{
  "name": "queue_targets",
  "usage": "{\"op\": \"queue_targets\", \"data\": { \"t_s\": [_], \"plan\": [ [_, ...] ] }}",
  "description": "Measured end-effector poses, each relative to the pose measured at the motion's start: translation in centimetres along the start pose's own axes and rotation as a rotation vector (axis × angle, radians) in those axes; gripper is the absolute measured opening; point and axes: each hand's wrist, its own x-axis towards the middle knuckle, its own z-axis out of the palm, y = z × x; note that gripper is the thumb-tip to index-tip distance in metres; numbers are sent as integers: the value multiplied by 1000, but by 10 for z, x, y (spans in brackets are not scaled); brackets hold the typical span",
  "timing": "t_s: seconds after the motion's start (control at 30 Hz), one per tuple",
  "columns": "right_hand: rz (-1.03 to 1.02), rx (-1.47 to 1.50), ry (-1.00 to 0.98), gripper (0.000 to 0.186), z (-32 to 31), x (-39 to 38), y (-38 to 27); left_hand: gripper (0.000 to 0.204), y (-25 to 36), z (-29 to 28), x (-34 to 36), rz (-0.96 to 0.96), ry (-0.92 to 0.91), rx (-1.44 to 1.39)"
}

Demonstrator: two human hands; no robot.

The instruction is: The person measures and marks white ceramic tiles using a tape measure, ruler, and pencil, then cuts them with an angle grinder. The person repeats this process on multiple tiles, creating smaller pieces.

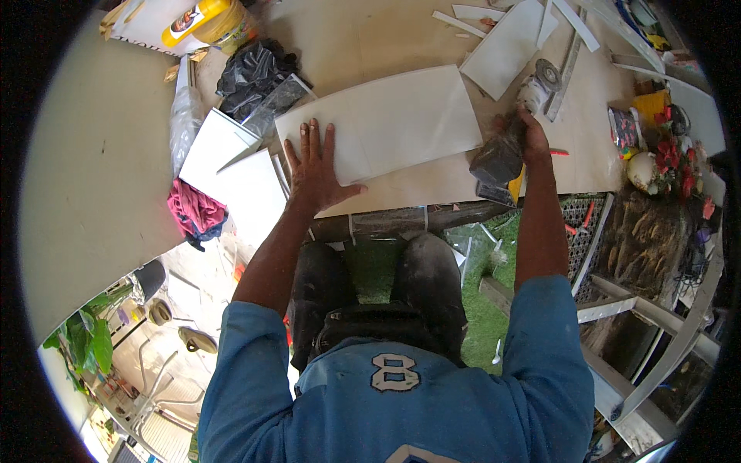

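Observation:
A long white panel [401, 116] lies across the worktable in front of me. My left hand [312, 166] rests flat on its left end, with the fingers spread and the thumb pointing right. To the right of the panel, my right hand [534, 139] is wrapped around an angle grinder [531, 96]. The grinder's round disc [548, 75] points away from me, and its dark, blocky rear end [496, 160] sits near the table's front edge. Whether the disc is spinning cannot be made out. The palm hides part of the grinder's body.
More white panels [494, 50] and offcuts lie at the far right, beside a metal straightedge [567, 73]. White pieces [251, 193], a black plastic bag [255, 73] and a yellow bottle [193, 21] stand left. A metal frame [617, 309] rises at right.

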Motion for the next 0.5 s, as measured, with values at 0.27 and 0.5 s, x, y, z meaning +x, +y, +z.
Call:
{"op": "queue_targets", "data": {
  "t_s": [0.27,0.5],
  "plan": [
    [-34,-83,179,37,65,-83,-8,141,-9,11,4,44,99,-44],
    [-212,-468,101,42,149,-220,-14,125,-28,7,28,-42,9,-161]
  ]
}}
